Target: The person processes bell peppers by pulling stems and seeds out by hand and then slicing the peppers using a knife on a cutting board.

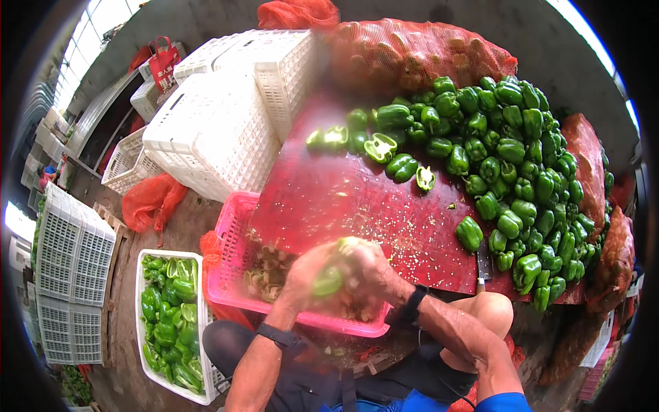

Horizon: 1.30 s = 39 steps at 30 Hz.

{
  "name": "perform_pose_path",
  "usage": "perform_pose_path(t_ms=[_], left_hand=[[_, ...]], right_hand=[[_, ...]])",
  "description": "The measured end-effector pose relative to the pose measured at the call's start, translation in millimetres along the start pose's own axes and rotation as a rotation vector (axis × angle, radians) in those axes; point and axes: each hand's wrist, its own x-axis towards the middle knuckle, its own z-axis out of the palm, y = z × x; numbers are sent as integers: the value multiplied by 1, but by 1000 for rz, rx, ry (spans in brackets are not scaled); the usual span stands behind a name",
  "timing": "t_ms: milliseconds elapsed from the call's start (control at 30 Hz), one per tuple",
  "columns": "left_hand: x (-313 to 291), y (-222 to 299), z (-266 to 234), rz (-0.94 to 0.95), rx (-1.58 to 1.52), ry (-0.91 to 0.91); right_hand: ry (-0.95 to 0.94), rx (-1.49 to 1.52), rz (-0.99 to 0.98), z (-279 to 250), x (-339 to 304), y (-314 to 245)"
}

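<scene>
My left hand and my right hand come together above a pink plastic basket, both closed. Between them is a green bell pepper, blurred and partly covered by the fingers. Pale green flesh also shows at the top of my hands. Inside the basket lie brownish pepper cores and scraps. On the red tabletop ahead are cut pepper halves, among them one with its pale inside up. A knife rests at the table's near right edge, beside a whole pepper.
A large heap of whole green peppers covers the table's right side. Filled red mesh sacks lie behind and at the right. White crates stack at the left. A white crate of cut peppers stands on the floor.
</scene>
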Motion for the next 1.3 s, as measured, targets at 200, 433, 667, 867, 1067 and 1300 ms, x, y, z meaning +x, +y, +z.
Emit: perform_pose_path(t_ms=[200,433,667,867,1067,1300], left_hand=[[1,16,-5,-204,-464,216],[13,-6,1,52,741,308],[29,-38,-7,158,1086,275],[37,3,-7,-170,358,402],[26,13,-5,-378,-373,227],[31,-5,16,-431,-359,98]], right_hand=[[-247,175,368,-31,4,24],[-38,-244,404,-76,26,26],[91,-436,59,-103,54,32],[472,-1043,478,-195,70,107],[207,-1111,315,-207,66,145],[268,-1160,159,-183,26,169]])
